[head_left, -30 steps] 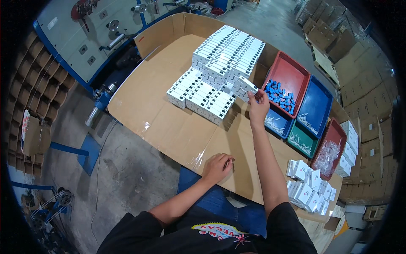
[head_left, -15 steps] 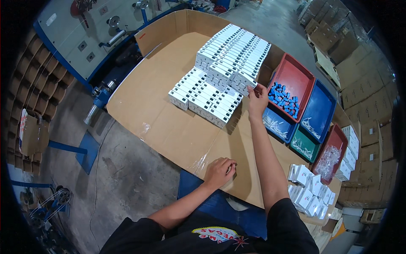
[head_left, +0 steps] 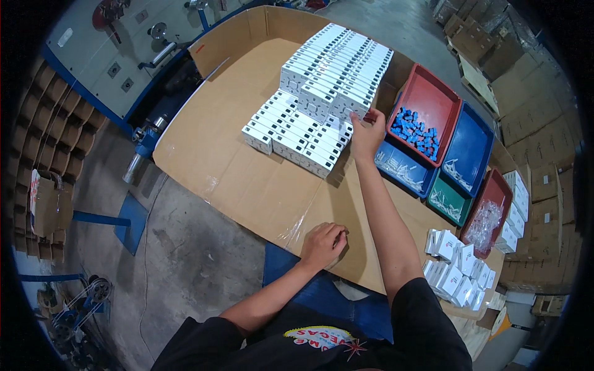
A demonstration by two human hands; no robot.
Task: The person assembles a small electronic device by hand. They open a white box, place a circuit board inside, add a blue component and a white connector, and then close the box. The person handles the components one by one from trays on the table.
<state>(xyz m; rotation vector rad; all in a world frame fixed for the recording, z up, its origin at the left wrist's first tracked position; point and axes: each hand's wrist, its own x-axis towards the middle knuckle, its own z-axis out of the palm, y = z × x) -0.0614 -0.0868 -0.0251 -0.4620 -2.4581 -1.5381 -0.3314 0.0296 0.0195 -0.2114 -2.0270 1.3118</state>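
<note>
White slim boxes with dark square marks are stacked in rows on the cardboard-lined table: a taller stack behind a lower layer. My right hand is at the near right corner of the taller stack. Its thumb and fingers are closed on the end white box, which sits flush with the row beside it. Closer to me, my left hand rests on the cardboard near the front edge, fingers loosely curled, with nothing visible in them.
Right of the stack stand a red tray with blue pieces, two blue trays and a green tray with white pieces, and another red tray with clear plastic parts. Small white boxes lie front right. Machinery stands left.
My right hand has shifted slightly left, and the box at the corner now lines up with the stack instead of jutting out. The left hand stays about where it was.
</note>
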